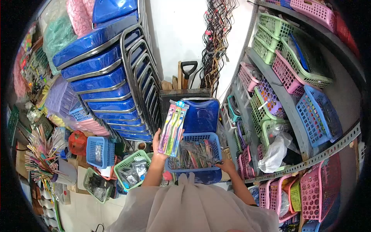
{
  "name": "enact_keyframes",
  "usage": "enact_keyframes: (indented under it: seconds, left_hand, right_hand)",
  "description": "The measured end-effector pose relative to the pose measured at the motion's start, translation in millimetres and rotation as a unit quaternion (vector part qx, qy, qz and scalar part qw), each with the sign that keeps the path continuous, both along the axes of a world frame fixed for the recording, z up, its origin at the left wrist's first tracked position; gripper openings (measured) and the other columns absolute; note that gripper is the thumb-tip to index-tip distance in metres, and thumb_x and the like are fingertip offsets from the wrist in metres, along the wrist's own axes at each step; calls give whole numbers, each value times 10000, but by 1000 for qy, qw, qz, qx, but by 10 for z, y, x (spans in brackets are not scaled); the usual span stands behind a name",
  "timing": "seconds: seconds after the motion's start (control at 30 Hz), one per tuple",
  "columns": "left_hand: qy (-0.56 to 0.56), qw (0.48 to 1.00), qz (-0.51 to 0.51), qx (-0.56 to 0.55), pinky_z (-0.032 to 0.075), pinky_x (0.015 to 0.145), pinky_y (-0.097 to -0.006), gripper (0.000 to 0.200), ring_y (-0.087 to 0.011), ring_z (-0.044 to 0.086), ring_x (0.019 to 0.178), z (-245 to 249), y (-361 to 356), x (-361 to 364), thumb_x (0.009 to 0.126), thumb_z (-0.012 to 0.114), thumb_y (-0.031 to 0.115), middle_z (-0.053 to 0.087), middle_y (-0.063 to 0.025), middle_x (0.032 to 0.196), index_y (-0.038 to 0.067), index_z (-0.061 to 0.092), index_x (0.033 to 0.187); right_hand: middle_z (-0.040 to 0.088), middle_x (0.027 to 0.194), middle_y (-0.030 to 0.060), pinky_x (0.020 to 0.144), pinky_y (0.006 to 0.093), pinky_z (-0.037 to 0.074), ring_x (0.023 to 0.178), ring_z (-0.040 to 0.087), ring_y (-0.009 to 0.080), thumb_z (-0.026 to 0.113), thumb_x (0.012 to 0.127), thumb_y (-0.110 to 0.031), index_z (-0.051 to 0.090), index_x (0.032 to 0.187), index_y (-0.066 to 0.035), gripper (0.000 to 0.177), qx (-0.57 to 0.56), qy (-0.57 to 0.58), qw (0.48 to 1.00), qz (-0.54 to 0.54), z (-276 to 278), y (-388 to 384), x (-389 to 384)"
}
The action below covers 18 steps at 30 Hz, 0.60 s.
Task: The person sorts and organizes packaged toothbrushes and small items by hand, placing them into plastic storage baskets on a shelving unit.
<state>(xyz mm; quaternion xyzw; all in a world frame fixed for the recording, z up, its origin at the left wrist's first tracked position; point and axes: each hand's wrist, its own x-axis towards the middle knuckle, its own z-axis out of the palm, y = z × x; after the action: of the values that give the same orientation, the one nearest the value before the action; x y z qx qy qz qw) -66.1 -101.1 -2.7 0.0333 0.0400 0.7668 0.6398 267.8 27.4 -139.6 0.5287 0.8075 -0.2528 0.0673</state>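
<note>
My left hand is closed around the lower left side of several packaged toothbrushes, in pink, yellow-green and blue, held up nearly upright. They overlap the left part of a blue plastic basket in front of me. Inside that basket lie many slim, colourful items, partly under clear and dark plastic. At the basket's right front corner, my right hand has its fingers closed on the rim. A blue padded chair back rises just behind the basket.
Stacked blue chairs tower on the left. Metal shelves with pink, green and blue baskets line the right. Near my left arm stand a green basket of packets and a blue basket. A shovel handle leans at the back.
</note>
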Motion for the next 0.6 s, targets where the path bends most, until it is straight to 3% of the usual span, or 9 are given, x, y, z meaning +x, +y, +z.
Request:
enact_keyframes:
  seconds: [0.13,0.2,0.23,0.3,0.33,0.4,0.43,0.5,0.6]
  left_hand:
    - [17,1000,0,2,264,1095,-564,726,-465,275,1350,-18,-44,44,906,473,401,272,-292,1464,-23,242,1448]
    - [35,999,-4,-2,280,1086,-568,709,-464,306,1334,-35,-38,60,901,472,370,294,-296,1452,-36,251,1439]
    - [53,999,-7,-8,295,1077,-572,693,-463,337,1318,-43,-37,65,897,471,338,316,-299,1439,-50,260,1430]
    - [10,998,-33,-59,435,1002,-469,560,-386,575,1114,-179,-42,-34,852,476,234,535,-295,1251,-124,445,1281]
    - [26,997,-48,-58,449,990,-448,537,-376,594,1085,-178,-31,-8,843,478,220,559,-288,1219,-126,471,1254]
    - [39,994,-90,-47,466,971,-432,517,-368,613,1049,-241,46,23,822,484,189,583,-280,1188,-135,493,1224]
    - [75,991,-61,-96,495,918,-432,445,-339,634,998,-300,94,54,838,490,180,624,-250,1118,-130,544,1153]
    - [123,978,-71,-153,522,846,-399,369,-298,657,898,-708,300,28,830,492,158,659,-213,1015,-99,596,1073]
    - [221,961,-104,-127,525,802,-359,365,-253,654,865,-493,435,328,825,485,152,663,-160,1001,-46,595,1111]
  right_hand:
    - [677,958,163,784,437,503,916,645,327,726,727,-504,660,1102,-76,573,15,78,997,24,-125,-39,-167]
    - [657,1033,173,818,414,483,905,629,345,720,769,-361,674,1020,-68,389,190,161,968,40,-191,-40,-287]
    - [657,1033,173,818,414,483,905,629,345,720,769,-361,674,1020,-68,389,191,161,967,37,-205,-19,-359]
    - [641,1055,141,817,385,481,889,631,302,681,835,-326,625,1125,-59,398,68,299,951,26,-182,60,-522]
    - [641,1055,141,817,385,481,889,631,302,681,835,-326,625,1125,-59,398,73,299,951,21,-62,60,-606]
    - [626,1059,93,785,362,499,889,629,234,633,886,-357,586,1185,-60,425,-232,430,871,-43,499,-72,-780]
    - [626,1059,93,785,362,499,889,629,234,633,886,-357,586,1185,-60,425,-222,435,871,-51,747,-144,-837]
    - [634,1030,68,736,337,511,920,628,162,566,925,-400,549,1218,-68,443,-399,489,771,-81,1142,-268,-911]
    - [629,1057,71,715,308,512,931,618,143,598,916,-372,551,1222,-64,436,-423,537,722,-106,1288,-341,-947]
